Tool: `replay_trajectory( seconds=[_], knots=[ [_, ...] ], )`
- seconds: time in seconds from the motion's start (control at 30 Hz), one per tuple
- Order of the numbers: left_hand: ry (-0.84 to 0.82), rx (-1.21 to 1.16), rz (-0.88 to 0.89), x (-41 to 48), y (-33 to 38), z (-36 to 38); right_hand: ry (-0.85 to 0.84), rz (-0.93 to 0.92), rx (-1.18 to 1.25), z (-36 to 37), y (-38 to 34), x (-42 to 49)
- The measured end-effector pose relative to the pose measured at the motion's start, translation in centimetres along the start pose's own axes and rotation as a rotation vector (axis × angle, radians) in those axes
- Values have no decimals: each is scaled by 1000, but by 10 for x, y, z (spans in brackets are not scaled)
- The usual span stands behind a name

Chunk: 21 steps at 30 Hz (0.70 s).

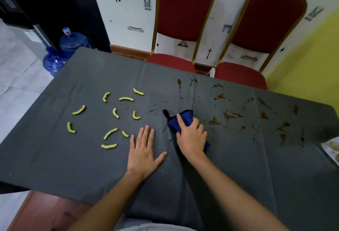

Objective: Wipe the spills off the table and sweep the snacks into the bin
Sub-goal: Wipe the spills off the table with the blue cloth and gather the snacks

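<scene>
A dark grey cloth covers the table [73, 157]. Several yellow curved snacks [111, 133] lie scattered on its left half. Brown spills [231, 116] are splashed over the right half, with a few wet streaks [157, 105] near the middle. My right hand [191, 135] presses down on a folded blue cloth [183, 117] at the table's centre, left of the brown spills. Flat on the table lies my left hand [145, 150], palm down and fingers apart, just right of the nearest snacks. No bin is in view.
Two red chairs with gold frames [185, 10] [267, 21] stand behind the far edge. Two blue water jugs [73, 40] sit on the floor at the back left corner. A printed paper [332, 148] lies at the right edge.
</scene>
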<state>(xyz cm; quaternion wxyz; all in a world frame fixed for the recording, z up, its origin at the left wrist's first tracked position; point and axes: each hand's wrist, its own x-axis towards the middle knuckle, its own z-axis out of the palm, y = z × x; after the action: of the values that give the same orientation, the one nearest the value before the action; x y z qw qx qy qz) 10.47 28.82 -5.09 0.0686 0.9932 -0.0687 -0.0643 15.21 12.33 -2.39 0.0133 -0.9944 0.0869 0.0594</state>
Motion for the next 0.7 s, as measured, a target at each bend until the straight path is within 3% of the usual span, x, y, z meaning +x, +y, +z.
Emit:
replay_trajectory(
  seconds=[0.17,0.37,0.57,0.7],
  knots=[
    [-27,28,-4,1,0,0,14,-135,32,-8,-36,37],
    [-47,38,4,3,1,-3,-10,-52,70,-19,-35,82],
    [19,-39,-47,-14,-3,-7,-59,87,103,-13,-31,56],
    [-19,-2,-76,-22,-3,-5,-57,-31,92,-7,-52,30]
  ],
)
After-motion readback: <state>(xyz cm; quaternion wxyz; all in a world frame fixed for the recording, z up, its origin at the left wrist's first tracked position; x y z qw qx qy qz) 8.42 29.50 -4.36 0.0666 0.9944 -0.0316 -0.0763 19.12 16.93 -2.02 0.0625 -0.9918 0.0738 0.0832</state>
